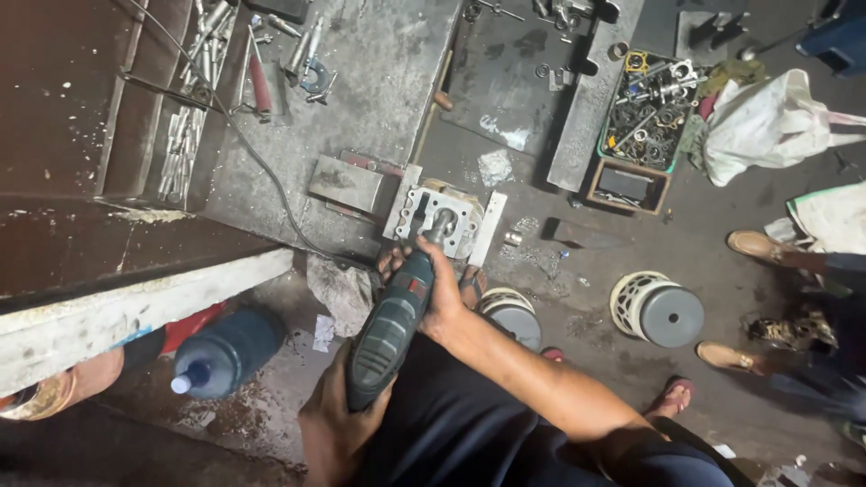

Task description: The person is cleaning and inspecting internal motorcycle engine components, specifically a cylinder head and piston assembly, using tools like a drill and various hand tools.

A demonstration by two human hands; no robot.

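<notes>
The grinder (392,325), a dark green power tool with a long body, lies on a slant: its long axis runs from the butt at about 7 o'clock up to the nose at 1 o'clock. The nose meets the metal block (436,219), a pale square casting with a round opening in its middle, which sits on the floor (559,271) straight ahead of the person, at 12 o'clock from the tool.

The right hand (439,290) is the nearer one to the block. It wraps the front of the grinder just behind the nose, fingers pressed together around the body. The left hand (332,422) closes on the butt end, low in the view, well back from the block. So the block lies ahead of both grips, along the tool's own line.

A black cord (262,171) trails off toward 11 o'clock. Flat metal plates (346,183) lie just beside the block at 9 o'clock. A dark blue bottle (224,353) lies at 8 o'clock, under a worn white beam (135,307). Two round wire spools (657,309) stand at 3 o'clock on the floor. A tray of bolts and washers (645,113) sits at 1 o'clock, with a white cloth bag (767,126) next to it. Loose tools (262,86) lie at 11 o'clock.

The floor is grimy grey concrete dusted with filings. Another person's sandalled feet (753,245) show at the right edge.
</notes>
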